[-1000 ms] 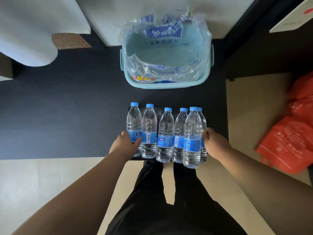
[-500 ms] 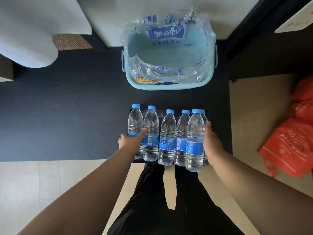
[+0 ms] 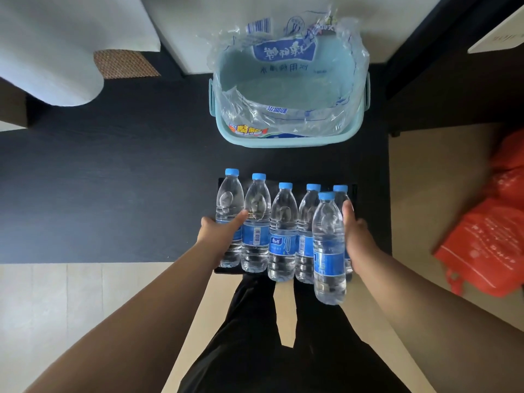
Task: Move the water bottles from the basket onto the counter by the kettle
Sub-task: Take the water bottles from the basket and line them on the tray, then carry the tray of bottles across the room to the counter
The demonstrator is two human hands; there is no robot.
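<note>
Several clear water bottles with blue caps and blue labels stand in a row on a black tray at the near edge of the dark counter; one bottle stands in front at the right. My left hand grips the tray's left side, thumb across the leftmost bottle. My right hand grips the right side, thumb up against the rightmost bottle. Behind them sits the teal basket, holding only torn plastic wrap. No kettle is in view.
A white rounded object and a woven brown mat lie at the counter's back left. Red-orange plastic bags sit on the floor to the right. My dark trousers and the tiled floor show below the counter edge.
Both hands slid forward along the tray's sides and their thumbs rose against the outer bottles. The tray and bottles came slightly nearer to me, the front right bottle looming larger.
</note>
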